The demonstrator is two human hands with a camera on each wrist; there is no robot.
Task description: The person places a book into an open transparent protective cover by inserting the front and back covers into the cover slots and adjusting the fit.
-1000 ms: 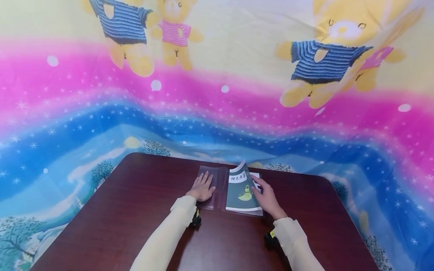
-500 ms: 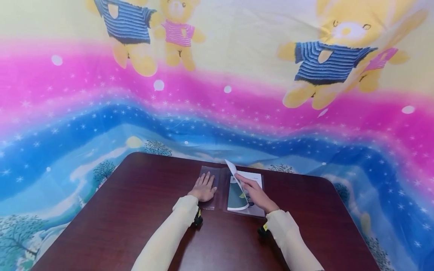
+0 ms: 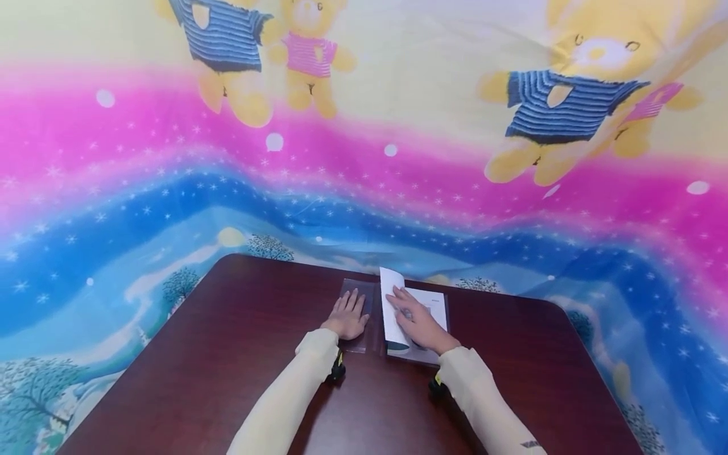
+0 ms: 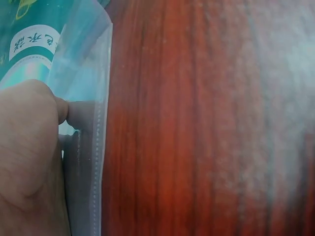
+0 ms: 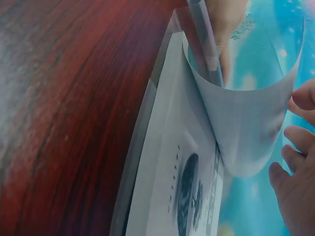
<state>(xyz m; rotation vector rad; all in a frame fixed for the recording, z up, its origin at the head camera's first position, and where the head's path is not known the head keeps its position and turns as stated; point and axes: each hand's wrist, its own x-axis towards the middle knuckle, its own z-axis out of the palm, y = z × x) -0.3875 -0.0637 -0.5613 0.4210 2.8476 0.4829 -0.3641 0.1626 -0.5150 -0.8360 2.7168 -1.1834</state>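
As two cream sleeves (image 3: 279, 403) reach in from the near side, one black device (image 3: 337, 368) at each wrist, the left hand (image 3: 347, 314) lies flat, fingers straight and slightly apart, on one clear plastic cover (image 3: 357, 345). The right hand (image 3: 419, 321), fingers extended and spread, presses the raised front sheet (image 3: 392, 323) of one booklet (image 3: 438, 306), set in the table's far half, long axis pointing away from the person, sheet curling leftward. The page beneath bears what is probably a picture, though blurred. Beyond the dark red table (image 3: 199, 354) hangs one cloth backdrop (image 3: 426, 69) with four printed bears (image 3: 554, 114).
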